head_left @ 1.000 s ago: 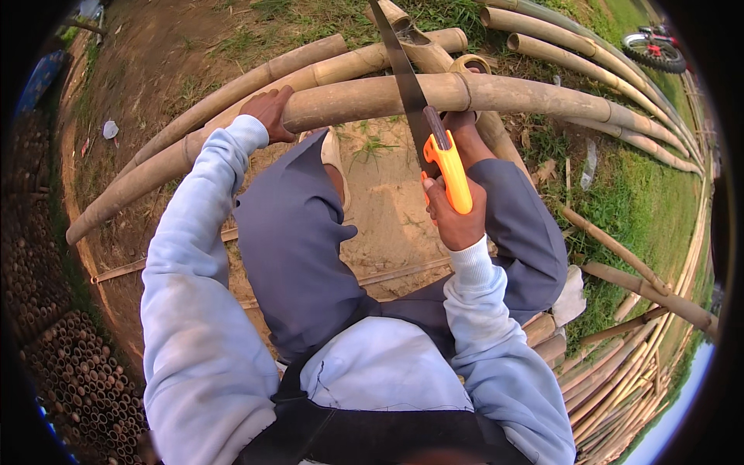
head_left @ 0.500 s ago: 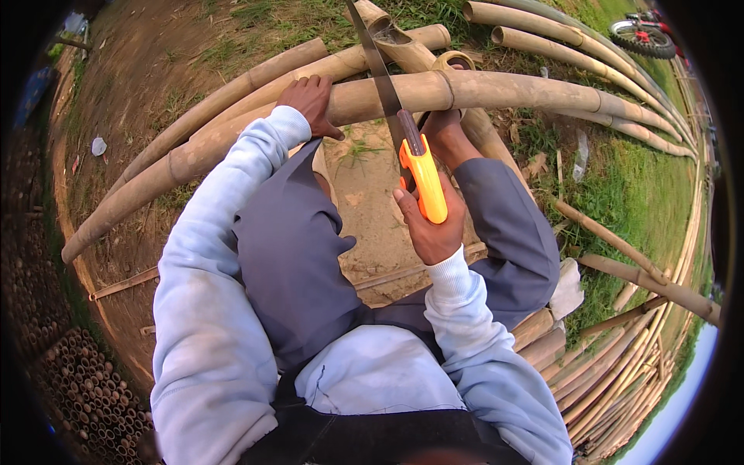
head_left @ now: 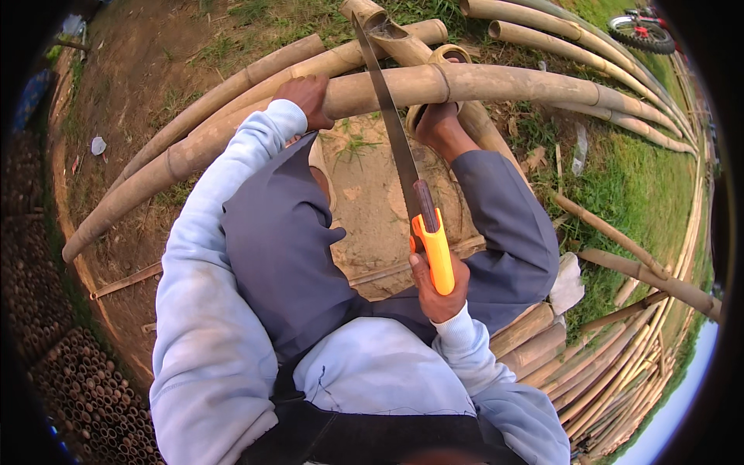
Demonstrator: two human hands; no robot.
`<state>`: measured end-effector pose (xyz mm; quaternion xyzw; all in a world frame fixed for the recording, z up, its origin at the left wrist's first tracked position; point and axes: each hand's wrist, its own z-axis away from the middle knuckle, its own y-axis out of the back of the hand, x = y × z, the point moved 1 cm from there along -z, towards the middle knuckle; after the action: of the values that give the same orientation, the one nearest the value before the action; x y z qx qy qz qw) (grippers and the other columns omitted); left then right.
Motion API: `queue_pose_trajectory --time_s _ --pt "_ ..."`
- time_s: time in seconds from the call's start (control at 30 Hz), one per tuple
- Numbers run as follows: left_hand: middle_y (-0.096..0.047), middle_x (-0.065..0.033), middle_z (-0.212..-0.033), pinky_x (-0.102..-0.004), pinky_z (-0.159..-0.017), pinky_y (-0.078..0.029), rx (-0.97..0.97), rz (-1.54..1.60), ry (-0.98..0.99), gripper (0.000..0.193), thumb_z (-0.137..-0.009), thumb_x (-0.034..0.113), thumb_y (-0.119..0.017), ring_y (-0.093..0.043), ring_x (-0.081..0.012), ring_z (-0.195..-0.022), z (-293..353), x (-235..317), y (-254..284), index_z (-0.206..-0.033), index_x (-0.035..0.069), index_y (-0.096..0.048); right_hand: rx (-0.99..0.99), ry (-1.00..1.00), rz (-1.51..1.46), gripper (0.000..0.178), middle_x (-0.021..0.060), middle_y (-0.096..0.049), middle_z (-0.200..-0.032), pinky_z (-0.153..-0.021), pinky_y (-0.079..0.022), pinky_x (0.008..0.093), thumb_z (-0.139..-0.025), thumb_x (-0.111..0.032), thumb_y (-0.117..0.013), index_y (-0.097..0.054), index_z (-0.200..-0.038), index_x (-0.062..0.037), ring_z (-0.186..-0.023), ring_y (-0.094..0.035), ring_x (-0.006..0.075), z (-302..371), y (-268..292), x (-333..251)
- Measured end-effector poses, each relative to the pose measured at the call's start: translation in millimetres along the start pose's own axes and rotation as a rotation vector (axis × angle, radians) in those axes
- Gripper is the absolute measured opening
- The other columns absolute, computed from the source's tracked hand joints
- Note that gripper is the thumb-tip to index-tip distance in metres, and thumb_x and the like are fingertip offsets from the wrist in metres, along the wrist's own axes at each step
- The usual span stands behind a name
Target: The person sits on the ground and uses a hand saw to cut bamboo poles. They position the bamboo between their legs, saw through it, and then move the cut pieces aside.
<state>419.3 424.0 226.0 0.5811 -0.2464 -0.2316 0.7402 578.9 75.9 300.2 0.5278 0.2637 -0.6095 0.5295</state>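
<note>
A long thick bamboo pole (head_left: 403, 87) lies across in front of me, bending from the left to the far right. My left hand (head_left: 308, 99) is closed round it, left of the saw. In my right hand (head_left: 443, 285) is the orange grip of a hand saw (head_left: 400, 143). Its dark blade slants over the pole, the tip reaching beyond the far side; whether it has cut in, I cannot tell. My foot (head_left: 439, 124) is against the pole, right of the blade. A notched bamboo piece (head_left: 399, 43) sits beneath and behind the pole.
Several more bamboo poles (head_left: 558, 27) lie at the far right, with a motorbike wheel (head_left: 642, 36) beyond. Stacked pole ends (head_left: 89, 395) fill the lower left. Long bamboo lengths (head_left: 612, 372) are heaped at the lower right, near a pale stone (head_left: 567, 285).
My right hand has drawn the saw back toward my body, so more blade shows on my side of the pole. My left hand keeps its hold.
</note>
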Motion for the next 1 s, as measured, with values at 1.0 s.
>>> queue_pose_trajectory --time_s 1.0 --pt "-0.068 -0.0217 -0.103 -0.0485 -0.082 -0.054 -0.047 -0.004 0.015 0.069 -0.062 0.040 -0.083 -0.067 -0.0407 -0.096 -2.1 -3.1 -0.1 -0.113 0.004 -0.053 -0.011 0.051 -0.047 0.016 0.0036 -0.059 -0.066 -0.059 -0.045 0.0265 -0.091 -0.003 -0.069 -0.066 -0.105 0.0052 -0.060 -0.053 0.0098 3.8 4.3 12.4"
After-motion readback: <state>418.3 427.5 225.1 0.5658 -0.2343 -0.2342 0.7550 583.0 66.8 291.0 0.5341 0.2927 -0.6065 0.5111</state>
